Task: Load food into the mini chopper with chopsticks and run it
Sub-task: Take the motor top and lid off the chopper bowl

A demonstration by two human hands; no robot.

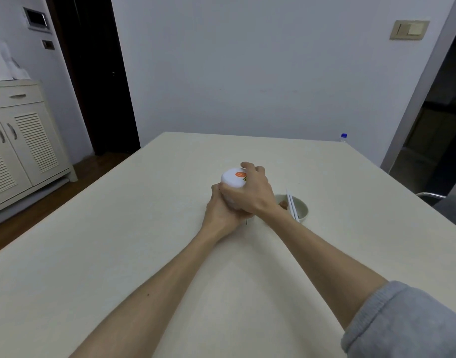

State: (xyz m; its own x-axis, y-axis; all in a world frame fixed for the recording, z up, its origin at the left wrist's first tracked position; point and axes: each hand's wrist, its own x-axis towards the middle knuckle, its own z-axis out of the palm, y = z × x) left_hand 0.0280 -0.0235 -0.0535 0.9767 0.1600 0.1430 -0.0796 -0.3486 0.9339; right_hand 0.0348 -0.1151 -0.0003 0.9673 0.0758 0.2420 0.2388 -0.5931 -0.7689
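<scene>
**Both hands clasp the mini chopper at mid-table**

A person seated at a pale table [118,254] grips a white mini chopper [233,180] with both hands near the table's middle. The right hand [250,195] lies over the chopper's right side, its fingers curled round the white top, whose orange round sticker faces up. The left hand [220,211] wraps the lower part of the chopper from the near side, its fingers closed round the body and partly tucked under the right hand. What sits inside the chopper cannot be seen, as the hands cover the cup.

Just beside the right wrist stands a small pale bowl [303,208] with a bit of reddish-brown food [283,203] in it. A pair of white chopsticks [292,205] rests across the bowl, tips toward the person.

A grey sleeve [407,321] is pushed up on the right forearm; the left forearm is bare. At the table's far right corner the blue cap of a bottle [343,135] shows. A cream cabinet [20,135] with slatted doors stands at the left wall, and a beige light switch [409,29] hangs on the far wall.
</scene>
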